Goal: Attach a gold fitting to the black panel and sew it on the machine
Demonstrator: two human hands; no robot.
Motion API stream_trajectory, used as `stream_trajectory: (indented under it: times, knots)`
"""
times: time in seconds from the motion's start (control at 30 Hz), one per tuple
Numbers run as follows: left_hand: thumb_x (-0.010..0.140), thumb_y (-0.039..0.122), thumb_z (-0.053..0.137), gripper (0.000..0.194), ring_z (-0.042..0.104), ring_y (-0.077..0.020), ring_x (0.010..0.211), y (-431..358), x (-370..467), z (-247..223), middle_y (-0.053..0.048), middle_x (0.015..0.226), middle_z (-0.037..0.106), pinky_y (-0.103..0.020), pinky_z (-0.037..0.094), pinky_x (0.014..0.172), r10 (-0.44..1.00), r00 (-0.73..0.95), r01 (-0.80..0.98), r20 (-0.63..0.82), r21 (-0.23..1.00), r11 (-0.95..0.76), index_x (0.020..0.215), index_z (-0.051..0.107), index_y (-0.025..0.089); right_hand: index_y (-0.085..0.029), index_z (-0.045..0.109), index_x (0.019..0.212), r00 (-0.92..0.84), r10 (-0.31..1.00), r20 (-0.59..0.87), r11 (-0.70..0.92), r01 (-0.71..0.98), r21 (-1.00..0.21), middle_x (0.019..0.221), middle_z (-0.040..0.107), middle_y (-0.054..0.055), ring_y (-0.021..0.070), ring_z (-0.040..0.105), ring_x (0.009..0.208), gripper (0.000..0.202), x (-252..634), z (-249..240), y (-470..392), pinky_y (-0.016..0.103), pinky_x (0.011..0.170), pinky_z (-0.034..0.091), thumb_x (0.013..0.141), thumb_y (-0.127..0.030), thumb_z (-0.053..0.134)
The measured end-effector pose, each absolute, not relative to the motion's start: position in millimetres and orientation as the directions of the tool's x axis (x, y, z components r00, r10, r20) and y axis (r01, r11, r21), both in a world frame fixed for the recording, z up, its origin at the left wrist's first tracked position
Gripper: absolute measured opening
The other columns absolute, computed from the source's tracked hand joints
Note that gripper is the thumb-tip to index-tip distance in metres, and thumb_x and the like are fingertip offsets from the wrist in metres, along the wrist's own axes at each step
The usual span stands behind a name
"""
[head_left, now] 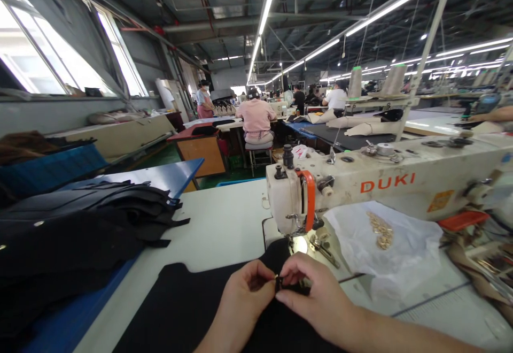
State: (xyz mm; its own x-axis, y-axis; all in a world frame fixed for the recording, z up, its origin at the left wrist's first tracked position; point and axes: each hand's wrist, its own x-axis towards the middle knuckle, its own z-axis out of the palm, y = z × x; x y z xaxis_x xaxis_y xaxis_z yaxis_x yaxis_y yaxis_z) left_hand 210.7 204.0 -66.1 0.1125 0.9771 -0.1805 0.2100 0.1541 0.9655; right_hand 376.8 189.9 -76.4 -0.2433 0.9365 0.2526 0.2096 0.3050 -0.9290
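Observation:
My left hand [247, 294] and my right hand [312, 294] meet in front of the sewing machine [385, 182], fingertips pinched together. Between them is a small black tab [279, 282] with a glint of gold metal at its top; its exact shape is partly covered by my fingers. Beneath both hands lies a large flat black fabric piece [188, 294], whose far end reaches the machine's needle area. Right of the needle, gold-coloured metal rings [380, 230] sit in a small heap on a white plastic bag [348, 240].
A stack of black cut pieces [92, 224] covers a blue table [188, 168] at my left. An orange-red tray [465, 220] and assorted tools [497, 267] are at the right. Ahead, a person in a pink top [256, 115] sits at another table. Thread cones [355, 83] stand behind the machine.

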Motion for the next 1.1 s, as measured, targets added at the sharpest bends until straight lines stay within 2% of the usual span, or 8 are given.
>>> stream_trajectory:
  times: [0.07, 0.13, 0.47, 0.6, 0.67, 0.8, 0.93, 1.1]
  knots:
    - [0.055, 0.027, 0.070, 0.016, 0.053, -0.0127, 0.058, 204.8, 210.4, -66.3, 0.001, 0.060, 0.061, -0.024, 0.040, 0.057, 0.976, 0.119, 0.172, -0.183, 0.972, 0.161, 0.061, 0.060, 0.016, -0.019, 0.060, 0.077, -0.253, 0.921, 0.297, 0.353, 0.217, -0.910, 0.078, 0.061, 0.000, 0.0133, 0.056, 0.073, 0.005, 378.0, -75.2, 191.7, 0.025, 0.069, 0.045, 0.074, -0.016, 0.061]
    - [0.054, 0.027, 0.072, 0.018, 0.055, -0.0132, 0.061, 205.5, 211.1, -65.8, -0.001, 0.066, 0.064, -0.024, 0.043, 0.061, 0.972, 0.138, 0.105, -0.192, 0.978, 0.179, 0.059, 0.059, 0.016, -0.018, 0.061, 0.075, -0.246, 0.922, 0.299, 0.351, 0.206, -0.913, 0.076, 0.062, 0.001, 0.0131, 0.057, 0.071, 0.005, 379.1, -75.5, 193.6, 0.024, 0.067, 0.045, 0.076, -0.017, 0.057]
    - [0.047, 0.029, 0.080, 0.029, 0.064, -0.0155, 0.063, 206.0, 214.2, -60.9, -0.002, 0.062, 0.067, -0.027, 0.051, 0.069, 0.940, 0.187, -0.088, -0.284, 0.949, 0.304, 0.057, 0.057, 0.015, -0.017, 0.058, 0.070, -0.180, 0.978, 0.103, 0.081, -0.123, -0.989, 0.071, 0.064, 0.004, 0.0176, 0.063, 0.066, 0.009, 373.4, -87.2, 197.8, 0.030, 0.064, 0.051, 0.072, -0.025, 0.061]
    - [0.052, 0.025, 0.079, 0.030, 0.066, -0.0149, 0.064, 206.2, 212.5, -62.8, 0.000, 0.065, 0.068, -0.025, 0.051, 0.068, 0.949, 0.207, -0.147, -0.238, 0.952, 0.270, 0.076, 0.064, 0.016, -0.017, 0.057, 0.068, -0.150, 0.984, 0.097, 0.078, -0.122, -0.989, 0.068, 0.064, 0.003, 0.0176, 0.063, 0.064, 0.010, 372.5, -87.9, 197.8, 0.030, 0.063, 0.051, 0.070, -0.025, 0.062]
    - [0.052, 0.025, 0.080, 0.033, 0.066, -0.0153, 0.067, 206.0, 212.0, -64.2, 0.000, 0.069, 0.070, -0.025, 0.052, 0.071, 0.951, 0.217, -0.131, -0.220, 0.959, 0.251, 0.081, 0.066, 0.016, -0.017, 0.057, 0.067, -0.133, 0.986, 0.105, 0.093, -0.093, -0.991, 0.068, 0.064, 0.003, 0.0170, 0.063, 0.062, 0.009, 372.8, -87.6, 197.6, 0.029, 0.061, 0.051, 0.069, -0.024, 0.062]
    - [0.053, 0.029, 0.080, 0.024, 0.066, -0.0144, 0.066, 204.4, 214.3, -63.8, -0.002, 0.067, 0.071, -0.021, 0.051, 0.068, 0.955, 0.207, -0.020, -0.211, 0.975, 0.220, 0.069, 0.068, 0.015, -0.017, 0.058, 0.067, -0.130, 0.982, 0.135, 0.129, -0.058, -0.990, 0.068, 0.065, 0.003, 0.0159, 0.062, 0.062, 0.007, 373.6, -88.4, 197.0, 0.027, 0.060, 0.050, 0.070, -0.023, 0.061]
    - [0.053, 0.028, 0.078, 0.020, 0.066, -0.0144, 0.063, 201.3, 218.2, -61.2, -0.001, 0.064, 0.071, -0.021, 0.053, 0.066, 0.981, 0.120, -0.002, -0.154, 0.988, 0.155, 0.065, 0.068, 0.017, -0.017, 0.060, 0.071, -0.141, 0.980, 0.141, 0.138, -0.035, -0.990, 0.069, 0.066, 0.002, 0.0153, 0.064, 0.064, 0.006, 374.7, -88.4, 196.4, 0.026, 0.062, 0.050, 0.072, -0.023, 0.062]
    - [0.056, 0.029, 0.075, 0.017, 0.066, -0.0150, 0.064, 198.5, 218.3, -64.1, 0.000, 0.066, 0.071, -0.021, 0.054, 0.065, 0.996, 0.067, 0.091, -0.052, 0.995, 0.046, 0.067, 0.068, 0.018, -0.019, 0.061, 0.086, -0.153, 0.982, 0.107, 0.092, -0.102, -0.991, 0.074, 0.068, -0.001, 0.0134, 0.066, 0.068, 0.016, 378.3, -83.6, 196.6, 0.022, 0.065, 0.051, 0.070, -0.016, 0.063]
